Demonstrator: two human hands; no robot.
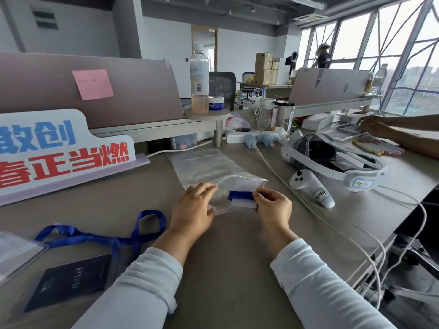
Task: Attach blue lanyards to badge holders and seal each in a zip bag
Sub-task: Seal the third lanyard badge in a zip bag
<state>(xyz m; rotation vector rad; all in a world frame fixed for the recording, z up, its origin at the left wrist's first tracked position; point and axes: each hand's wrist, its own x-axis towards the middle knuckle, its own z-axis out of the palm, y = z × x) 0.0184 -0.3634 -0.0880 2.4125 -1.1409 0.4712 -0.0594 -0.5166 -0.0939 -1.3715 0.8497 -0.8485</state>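
Blue-wrapped white badge holder, pinched in our right hand, must slide deeper into the clear zip bag our left hand grips.

Bare desk between loose lanyard and controller.

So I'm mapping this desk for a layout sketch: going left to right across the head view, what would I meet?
Loose blue lanyard → left hand → right hand → white controller → another person's hand.
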